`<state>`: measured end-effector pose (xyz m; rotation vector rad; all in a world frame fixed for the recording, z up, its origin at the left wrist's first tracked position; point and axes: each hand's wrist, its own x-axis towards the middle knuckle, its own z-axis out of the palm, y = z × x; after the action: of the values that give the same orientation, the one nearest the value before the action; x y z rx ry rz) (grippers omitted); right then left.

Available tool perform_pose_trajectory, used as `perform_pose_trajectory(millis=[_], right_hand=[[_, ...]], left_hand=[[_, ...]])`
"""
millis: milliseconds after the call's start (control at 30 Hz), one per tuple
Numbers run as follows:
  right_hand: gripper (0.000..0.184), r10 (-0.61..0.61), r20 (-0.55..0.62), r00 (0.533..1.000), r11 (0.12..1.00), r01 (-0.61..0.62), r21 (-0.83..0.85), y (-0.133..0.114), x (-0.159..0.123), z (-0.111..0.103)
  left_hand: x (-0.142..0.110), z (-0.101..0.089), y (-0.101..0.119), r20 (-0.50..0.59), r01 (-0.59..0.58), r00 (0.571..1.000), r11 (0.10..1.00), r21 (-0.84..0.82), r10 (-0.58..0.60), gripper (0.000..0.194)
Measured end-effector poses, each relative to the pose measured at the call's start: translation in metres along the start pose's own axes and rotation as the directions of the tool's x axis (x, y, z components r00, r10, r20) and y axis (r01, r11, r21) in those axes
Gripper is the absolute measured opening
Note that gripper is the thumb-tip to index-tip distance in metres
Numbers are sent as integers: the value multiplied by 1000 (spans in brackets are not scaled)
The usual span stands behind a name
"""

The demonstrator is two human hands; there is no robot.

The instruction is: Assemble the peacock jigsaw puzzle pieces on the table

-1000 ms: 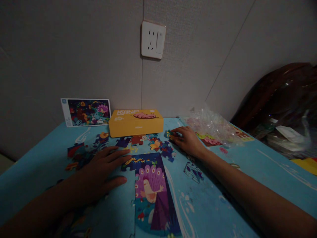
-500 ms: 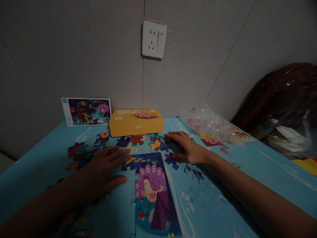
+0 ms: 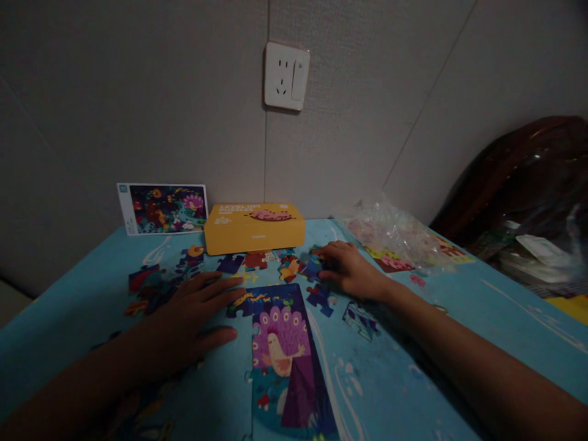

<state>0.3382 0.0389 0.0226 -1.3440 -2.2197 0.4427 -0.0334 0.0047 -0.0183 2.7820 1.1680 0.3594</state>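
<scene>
My left hand [image 3: 197, 312] rests on the table with its fingers stretched out and apart, beside the joined part of a jigsaw puzzle [image 3: 280, 349] that shows a purple peacock. My right hand [image 3: 351, 269] is curled, its thumb and fingertips at a blue puzzle piece [image 3: 313, 267] to the right of the box front. Just below lies a dark blue puzzle piece [image 3: 320, 299], and a patterned piece [image 3: 361, 320] is nearer me. Several loose pieces, among them a reddish-brown piece [image 3: 255, 261] and an orange one [image 3: 289, 268], lie before the box. Others are partly hidden by my left arm.
A yellow puzzle box [image 3: 255, 236] stands against the wall, with a picture card [image 3: 168, 209] leaning at its left. Clear plastic wrapping [image 3: 395, 233] covers colourful sheets at the right. A wall socket [image 3: 287, 76] is above. Beyond the table is a dark chair [image 3: 519, 165].
My right hand has drawn its fingers in slightly to the right, and more of a blue piece now shows at its fingertips. My left hand stays in place.
</scene>
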Motion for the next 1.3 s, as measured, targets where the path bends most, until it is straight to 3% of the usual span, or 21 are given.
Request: perform_pose_trajectory(millis=[67, 333, 600, 667, 867, 1000, 1133, 1300], right_hand=[[12, 43, -17, 999, 996, -42, 77, 1, 0, -1], [39, 281, -157, 947, 872, -184, 453, 6, 3, 0], [42, 490, -271, 829, 789, -288, 543, 14, 6, -11], [44, 490, -256, 833, 793, -304, 528, 15, 6, -11], [38, 412, -85, 907, 861, -358, 361, 12, 3, -3], [23, 336, -104, 936, 936, -319, 147, 15, 3, -10], [47, 301, -77, 950, 953, -304, -19, 25, 3, -17], [54, 309, -45, 950, 942, -312, -119, 36, 3, -18]], left_hand=[[0, -1, 0, 4, 3, 1000, 1000, 2, -3, 54], [0, 0, 0, 3, -8, 1000, 1000, -6, 8, 55], [1, 0, -2, 19, 3, 1000, 1000, 17, -3, 56], [1, -1, -1, 5, -3, 1000, 1000, 19, 3, 55], [2, -6, 3, 19, 11, 1000, 999, 35, -12, 54], [1, -4, 1, -6, -4, 1000, 999, 34, 5, 54], [1, -3, 1, -2, -13, 1000, 999, 40, 13, 54], [1, -1, -1, -9, -18, 1000, 999, 48, 18, 55]])
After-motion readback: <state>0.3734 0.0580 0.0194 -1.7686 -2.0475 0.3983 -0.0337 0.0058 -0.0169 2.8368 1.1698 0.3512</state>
